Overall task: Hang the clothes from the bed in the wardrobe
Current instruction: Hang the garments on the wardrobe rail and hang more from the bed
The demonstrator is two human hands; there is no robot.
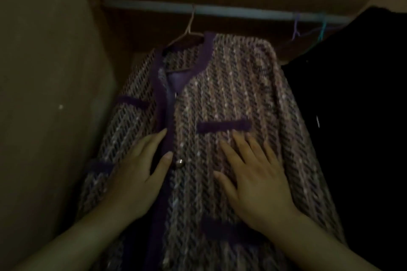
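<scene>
The tweed jacket (220,116) hangs on a wire hanger (187,33) from the wardrobe rail (220,10). Left hand (136,174) & right hand (257,178) lie flat on its front, fingers straight, gripping nothing. Risk: pushing too hard may slip the jacket off the hanger.

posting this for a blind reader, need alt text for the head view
A purple tweed jacket hangs on a wire hanger from a wardrobe rail, with the left hand and right hand lying flat on its front. A dark garment hangs to its right.
</scene>
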